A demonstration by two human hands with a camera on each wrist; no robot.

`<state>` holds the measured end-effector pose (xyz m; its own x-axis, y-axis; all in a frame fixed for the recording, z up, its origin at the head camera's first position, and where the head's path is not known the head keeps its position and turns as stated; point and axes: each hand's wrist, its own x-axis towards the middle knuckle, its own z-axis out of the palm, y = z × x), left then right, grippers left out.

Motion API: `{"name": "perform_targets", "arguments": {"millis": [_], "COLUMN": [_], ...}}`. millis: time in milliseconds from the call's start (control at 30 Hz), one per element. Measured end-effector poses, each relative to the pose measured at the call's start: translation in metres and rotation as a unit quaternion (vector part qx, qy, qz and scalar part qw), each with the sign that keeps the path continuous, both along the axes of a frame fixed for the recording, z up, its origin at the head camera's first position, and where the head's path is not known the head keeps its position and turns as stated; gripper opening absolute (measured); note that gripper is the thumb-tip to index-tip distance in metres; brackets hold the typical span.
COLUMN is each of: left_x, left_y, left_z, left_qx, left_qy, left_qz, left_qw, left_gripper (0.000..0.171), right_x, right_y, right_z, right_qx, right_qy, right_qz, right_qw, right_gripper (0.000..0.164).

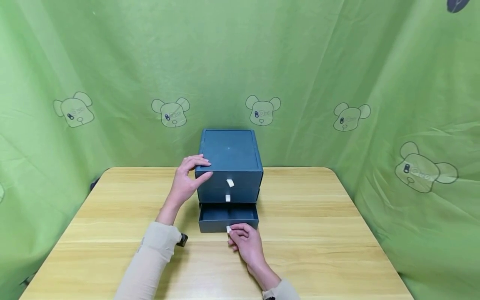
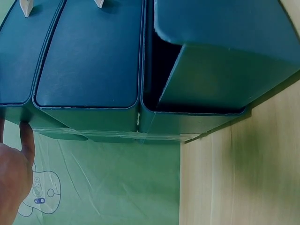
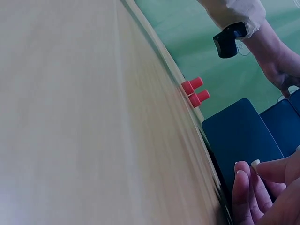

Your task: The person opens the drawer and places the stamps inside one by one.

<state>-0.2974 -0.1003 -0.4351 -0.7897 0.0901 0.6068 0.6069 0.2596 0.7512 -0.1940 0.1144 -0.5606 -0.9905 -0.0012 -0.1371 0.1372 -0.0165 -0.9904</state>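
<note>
A dark blue three-drawer cabinet (image 1: 230, 150) stands on the wooden table, with white pull tabs on its front. Its bottom drawer (image 1: 213, 226) is pulled out, and the visible part of its inside is bare. The upper two drawers are closed. At the cabinet's upper left front corner, my left hand (image 1: 184, 180) rests with its fingers on the top and the thumb across the front. My right hand (image 1: 247, 246) pinches the bottom drawer's white pull tab (image 3: 255, 163) between thumb and fingertips. Seen from the left wrist, the drawer (image 2: 225, 75) juts out of its slot.
A light wooden table (image 1: 318, 233) extends around the cabinet. Green curtains (image 1: 300, 62) with printed bear heads hang behind and at both sides. Two red knob-shaped pieces (image 3: 196, 91) show at the table's edge. A black wrist camera (image 1: 182, 240) sticks out from the left sleeve.
</note>
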Motion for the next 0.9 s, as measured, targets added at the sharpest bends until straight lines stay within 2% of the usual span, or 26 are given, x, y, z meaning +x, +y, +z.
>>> {"name": "perform_targets", "arguments": {"millis": [167,433,700,900], "left_x": [0.000,-0.021,-0.023,-0.023], "left_y": [-0.001,-0.007,-0.010,-0.008], "left_z": [0.000,-0.022,-0.025,-0.025], "left_qx": [0.000,0.008,0.010,0.006], "left_qy": [0.004,-0.001,0.011,0.003], "left_qz": [0.001,-0.001,-0.010,-0.011], "left_qw": [1.0000,1.0000,0.9998,0.9999], "left_gripper": [0.024,0.025,0.023,0.025], "right_x": [0.004,0.014,0.022,0.031], "right_y": [-0.001,0.000,0.001,0.002], "right_z": [-0.001,0.001,0.001,-0.004], "right_qx": [0.005,0.015,0.027,0.020], "right_qy": [-0.001,-0.006,-0.019,-0.021], "right_qz": [-0.003,-0.005,-0.003,-0.004], "right_qw": [1.000,1.000,0.999,1.000], "right_gripper": [0.022,0.022,0.021,0.022]}}
